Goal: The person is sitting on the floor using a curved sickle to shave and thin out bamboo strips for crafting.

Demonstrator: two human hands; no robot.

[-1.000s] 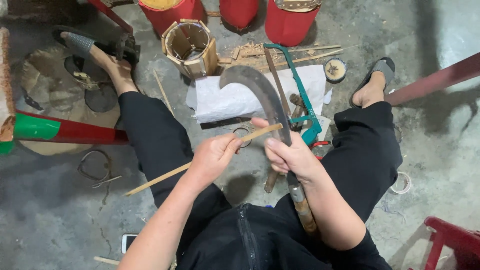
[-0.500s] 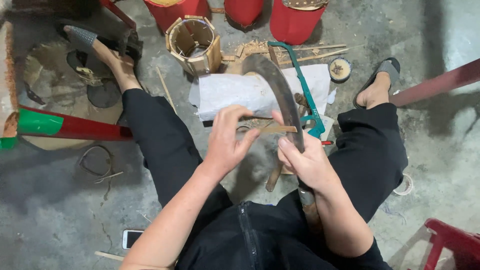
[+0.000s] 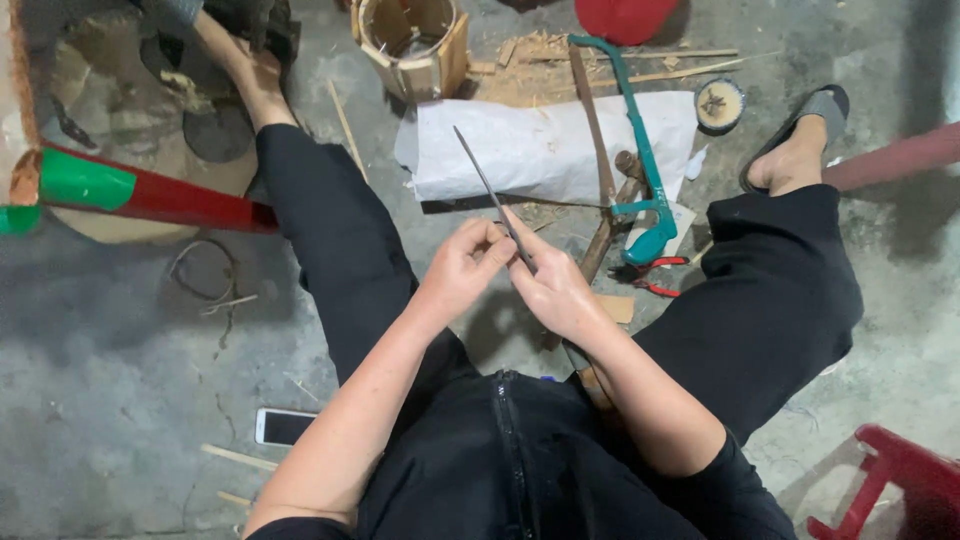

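**Both hands meet on a blade at frame centre**

The left hand [image 3: 462, 268] and right hand [image 3: 553, 290] sit side by side in the middle of the frame, above the seated person's lap. The right hand is closed around the blade [image 3: 488, 192], which is seen edge-on and slants up and left from the fist. The left hand's fingers [image 3: 490, 243] are curled and pinched against the blade's lower part, touching the right hand. Behind them, centre top, lies a white sheet [image 3: 540, 150] with a green-framed saw [image 3: 640, 150] across its right side. A wooden drum shell [image 3: 412, 42] stands at the top; a phone [image 3: 285, 426] lies lower left.
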